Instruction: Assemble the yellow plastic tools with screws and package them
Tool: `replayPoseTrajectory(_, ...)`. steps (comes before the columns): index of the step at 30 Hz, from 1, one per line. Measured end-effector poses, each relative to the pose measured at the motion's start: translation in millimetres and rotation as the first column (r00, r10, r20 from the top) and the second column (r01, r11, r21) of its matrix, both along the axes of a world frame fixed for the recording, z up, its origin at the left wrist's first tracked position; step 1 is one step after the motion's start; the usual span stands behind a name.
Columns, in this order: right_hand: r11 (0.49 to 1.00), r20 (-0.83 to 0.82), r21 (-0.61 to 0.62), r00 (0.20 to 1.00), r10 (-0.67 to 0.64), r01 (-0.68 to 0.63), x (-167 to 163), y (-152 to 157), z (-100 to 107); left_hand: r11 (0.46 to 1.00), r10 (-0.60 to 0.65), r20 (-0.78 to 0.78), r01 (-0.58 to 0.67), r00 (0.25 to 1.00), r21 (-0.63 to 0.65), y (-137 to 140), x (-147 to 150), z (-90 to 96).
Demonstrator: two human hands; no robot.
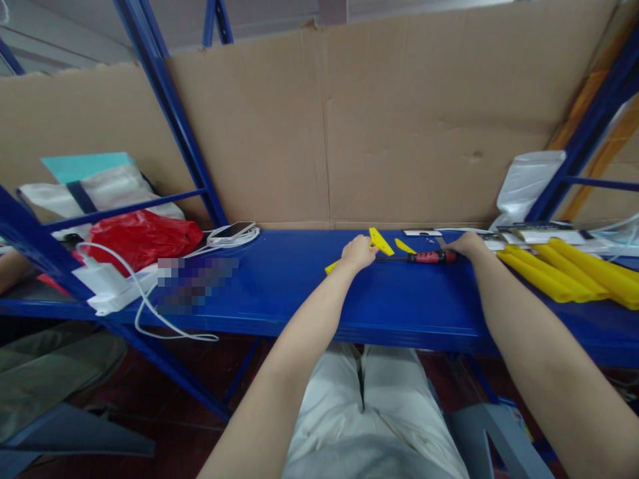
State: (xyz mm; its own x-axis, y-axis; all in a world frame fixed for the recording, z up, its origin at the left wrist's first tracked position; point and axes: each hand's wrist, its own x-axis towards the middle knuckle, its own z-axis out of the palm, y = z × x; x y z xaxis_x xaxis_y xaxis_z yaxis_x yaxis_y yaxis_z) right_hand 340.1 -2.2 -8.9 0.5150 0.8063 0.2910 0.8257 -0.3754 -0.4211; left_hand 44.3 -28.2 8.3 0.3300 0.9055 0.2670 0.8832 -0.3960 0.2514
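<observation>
My left hand (358, 253) is closed on a flat yellow plastic piece (382, 241) with small holes, which sticks out past the fingertips. Another bit of yellow (331, 267) shows on the near side of that wrist; whether it is the same part I cannot tell. My right hand (465, 244) rests low over the table, fingers drawn together at the handle end of a red and black screwdriver (430, 257). What those fingertips hold, if anything, is too small to make out. Tiny metal bits (431, 240), perhaps screws, lie just left of them. A second yellow piece (405, 246) lies between the hands.
Several long yellow pieces (559, 269) lie at the right of the blue table (299, 299), before clear plastic bags (529, 183). Leftward are a phone (234, 230) on coiled white cable, a power strip (117, 296) and a red bag (144, 239). Cardboard (399, 120) walls the back.
</observation>
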Motion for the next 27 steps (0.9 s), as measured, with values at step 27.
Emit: replayPoseTrajectory(27, 0.997, -0.035, 0.050, 0.997, -0.064, 0.066, -51.3, -27.4, 46.0, 0.999, -0.011, 0.017, 0.012, 1.000, -0.031, 0.2, 1.7, -0.2)
